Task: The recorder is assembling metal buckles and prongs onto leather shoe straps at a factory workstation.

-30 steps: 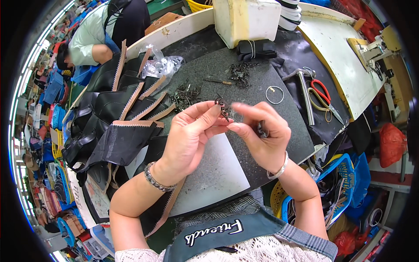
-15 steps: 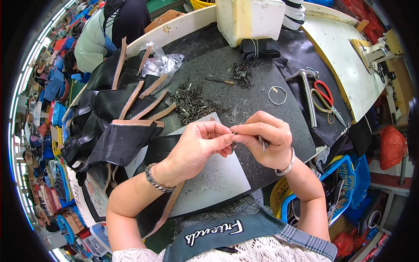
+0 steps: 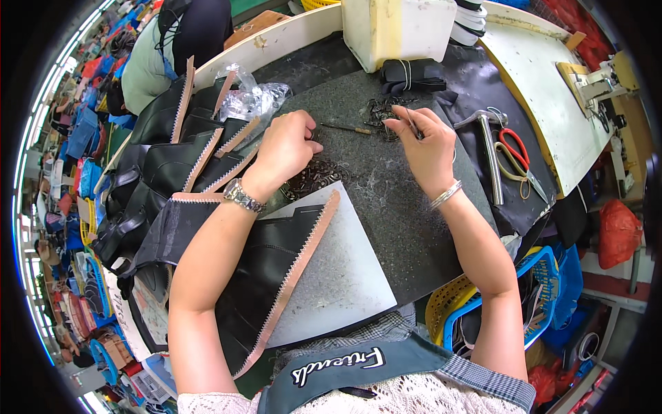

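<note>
In the head view, the only one I have, a blue basket (image 3: pixel 554 279) stands at the lower right beside a yellow basket (image 3: pixel 441 307), with dark scraps and tan strips inside the blue one. Crumpled on the desk (image 3: pixel 414 228) is a clear plastic bag (image 3: pixel 256 103); its contents I can't make out. The person's left hand (image 3: pixel 286 148) is curled just above a tangled heap of small dark metal pieces (image 3: pixel 318 176), and I can't tell whether its grip has anything. The right hand (image 3: pixel 429 145) keeps a slim metallic tool (image 3: pixel 413 125) among its fingers, near a smaller dark heap (image 3: pixel 379 112), its thumb and forefinger tips apart. The desk is grey and speckled; a smooth black leather piece (image 3: pixel 276 252) with a zigzag tan edge overlaps a smudged white sheet (image 3: pixel 338 276). Pale slanting lettering crosses the dark green apron (image 3: pixel 407 355).
</note>
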A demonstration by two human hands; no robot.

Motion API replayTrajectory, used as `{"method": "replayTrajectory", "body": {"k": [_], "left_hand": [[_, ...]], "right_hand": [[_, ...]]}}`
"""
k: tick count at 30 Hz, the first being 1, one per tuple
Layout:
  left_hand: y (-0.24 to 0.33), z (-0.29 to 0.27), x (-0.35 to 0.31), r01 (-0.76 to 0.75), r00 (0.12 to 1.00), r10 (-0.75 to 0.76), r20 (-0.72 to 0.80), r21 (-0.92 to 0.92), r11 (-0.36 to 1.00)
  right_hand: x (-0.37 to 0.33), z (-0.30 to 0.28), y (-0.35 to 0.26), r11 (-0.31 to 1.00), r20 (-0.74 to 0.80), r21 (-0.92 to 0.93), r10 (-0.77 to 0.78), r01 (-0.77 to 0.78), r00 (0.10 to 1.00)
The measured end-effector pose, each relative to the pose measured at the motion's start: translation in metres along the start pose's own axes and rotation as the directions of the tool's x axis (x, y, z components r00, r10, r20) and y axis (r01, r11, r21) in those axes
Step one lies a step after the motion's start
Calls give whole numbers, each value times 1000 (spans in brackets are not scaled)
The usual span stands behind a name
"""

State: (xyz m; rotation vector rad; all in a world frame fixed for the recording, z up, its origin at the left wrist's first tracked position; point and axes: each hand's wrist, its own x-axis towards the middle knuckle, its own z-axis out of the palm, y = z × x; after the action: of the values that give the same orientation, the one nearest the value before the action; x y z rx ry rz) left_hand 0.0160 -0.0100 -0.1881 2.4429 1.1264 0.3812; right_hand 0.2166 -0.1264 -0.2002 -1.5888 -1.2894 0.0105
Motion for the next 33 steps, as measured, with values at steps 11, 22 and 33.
{"method": "replayTrajectory", "body": {"k": [11, 22, 33], "left_hand": [[30, -20, -34, -52, 997, 24, -68, -452, 890], [77, -45, -75, 230, 973, -115, 199, -858, 459], [79, -57, -82, 344, 938, -1, 347, -931, 123]], "right_hand": [[-24, -22, -64, 989, 230, 4, -142, 145, 963], [-37, -37, -89, 870, 164, -222, -411, 440, 897], [-42, -40, -87, 664, 390, 657, 105, -356, 915]]}}
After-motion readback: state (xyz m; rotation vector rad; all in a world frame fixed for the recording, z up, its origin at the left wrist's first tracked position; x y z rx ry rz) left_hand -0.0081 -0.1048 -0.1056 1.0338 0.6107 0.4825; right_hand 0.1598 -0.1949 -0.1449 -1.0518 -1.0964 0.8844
